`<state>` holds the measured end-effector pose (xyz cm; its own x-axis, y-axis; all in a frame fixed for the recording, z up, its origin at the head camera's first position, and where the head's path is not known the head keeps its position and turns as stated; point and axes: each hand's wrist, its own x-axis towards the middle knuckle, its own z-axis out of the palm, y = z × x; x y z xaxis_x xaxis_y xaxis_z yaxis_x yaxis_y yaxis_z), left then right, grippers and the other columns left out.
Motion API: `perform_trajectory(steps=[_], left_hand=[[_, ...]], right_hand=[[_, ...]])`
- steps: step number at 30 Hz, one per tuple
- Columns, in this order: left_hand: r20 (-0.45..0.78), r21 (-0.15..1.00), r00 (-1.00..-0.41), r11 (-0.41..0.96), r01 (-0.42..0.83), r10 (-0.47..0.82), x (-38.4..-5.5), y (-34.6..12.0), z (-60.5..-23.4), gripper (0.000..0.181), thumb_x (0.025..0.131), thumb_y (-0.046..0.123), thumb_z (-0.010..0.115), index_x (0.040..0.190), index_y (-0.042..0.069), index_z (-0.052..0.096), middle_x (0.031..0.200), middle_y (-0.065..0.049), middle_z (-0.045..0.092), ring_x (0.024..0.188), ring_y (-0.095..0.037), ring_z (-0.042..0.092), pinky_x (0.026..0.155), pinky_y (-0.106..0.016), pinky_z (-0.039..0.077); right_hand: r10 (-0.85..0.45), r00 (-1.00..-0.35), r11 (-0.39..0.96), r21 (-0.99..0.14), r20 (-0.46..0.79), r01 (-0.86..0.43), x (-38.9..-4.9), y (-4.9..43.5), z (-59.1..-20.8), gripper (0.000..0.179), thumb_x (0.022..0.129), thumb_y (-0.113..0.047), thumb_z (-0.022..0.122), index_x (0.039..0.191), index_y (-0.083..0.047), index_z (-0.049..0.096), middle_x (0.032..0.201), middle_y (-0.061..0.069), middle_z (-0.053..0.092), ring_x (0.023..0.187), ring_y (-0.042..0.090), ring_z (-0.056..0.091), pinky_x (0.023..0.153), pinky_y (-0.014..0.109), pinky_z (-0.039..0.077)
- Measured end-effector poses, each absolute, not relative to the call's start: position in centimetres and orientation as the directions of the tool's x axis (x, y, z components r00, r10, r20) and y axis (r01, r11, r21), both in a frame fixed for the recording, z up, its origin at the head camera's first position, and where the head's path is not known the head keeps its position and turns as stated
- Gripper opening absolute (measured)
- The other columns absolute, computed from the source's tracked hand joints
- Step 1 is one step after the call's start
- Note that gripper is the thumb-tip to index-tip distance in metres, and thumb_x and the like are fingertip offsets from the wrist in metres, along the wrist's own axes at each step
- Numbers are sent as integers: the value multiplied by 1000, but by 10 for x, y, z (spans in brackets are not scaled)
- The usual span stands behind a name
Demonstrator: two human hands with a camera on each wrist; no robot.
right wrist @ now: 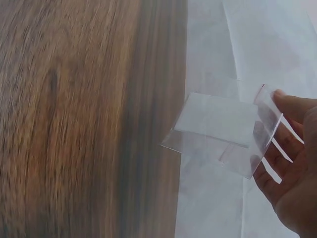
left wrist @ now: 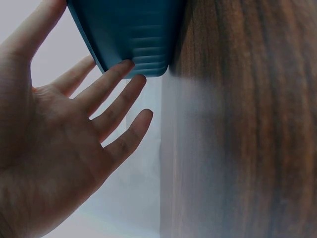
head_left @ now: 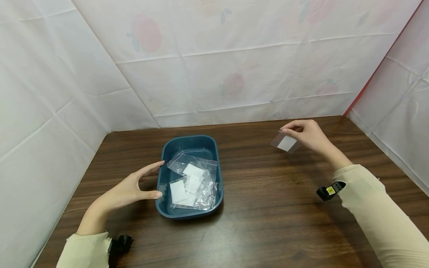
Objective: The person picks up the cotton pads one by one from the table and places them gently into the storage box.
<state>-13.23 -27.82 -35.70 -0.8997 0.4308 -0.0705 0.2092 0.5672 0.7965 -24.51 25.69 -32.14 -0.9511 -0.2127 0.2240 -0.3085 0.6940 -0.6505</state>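
A blue plastic bin (head_left: 187, 140) stands on the wooden table, holding several clear zip bags (head_left: 181, 162) with white cards (head_left: 178, 191) in them. Beside its left wall is my left hand (head_left: 129, 189), fingers spread and fairly straight; fingertips touch the bin's side in the left wrist view. Away to the right, my right hand (head_left: 310, 137) pinches one clear zip bag (right wrist: 213, 119) by its red-lined edge between thumb and fingers. A white card (right wrist: 218, 116) shows inside that bag, which hangs tilted above the table.
The dark wooden table (head_left: 261, 208) runs back to a white fabric curtain (head_left: 207, 82) with faint fruit prints. White cloth also stands at the left (head_left: 50, 111) and right sides. Black straps with small devices sit at both wrists.
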Motion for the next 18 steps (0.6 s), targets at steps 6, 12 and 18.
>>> perform_trajectory(steps=[6,12,18], left_hand=[[-67,799,-899,562,211,434,-132,-278,-357,84,87,26,78,156,23,30,154,-11,37,138,-42,33,99,-68,36],[-72,798,-899,566,209,433,-132,-278,-357,84,87,26,78,156,24,30,155,-11,35,138,-43,33,98,-68,37],[-69,799,-897,562,213,437,-132,-277,-357,84,87,26,78,156,21,30,155,-12,36,138,-43,34,99,-69,36]], right_hand=[[-230,-939,670,-658,258,-344,-241,245,-319,24,94,-35,69,105,-15,78,101,5,73,81,24,64,63,27,49],[-246,-925,643,-665,290,-380,-239,234,-319,17,93,-29,71,101,-15,78,97,3,73,79,23,64,62,26,50],[-272,-911,624,-665,309,-411,-237,224,-318,16,93,-28,72,99,-14,78,94,3,73,77,23,64,63,26,50]])
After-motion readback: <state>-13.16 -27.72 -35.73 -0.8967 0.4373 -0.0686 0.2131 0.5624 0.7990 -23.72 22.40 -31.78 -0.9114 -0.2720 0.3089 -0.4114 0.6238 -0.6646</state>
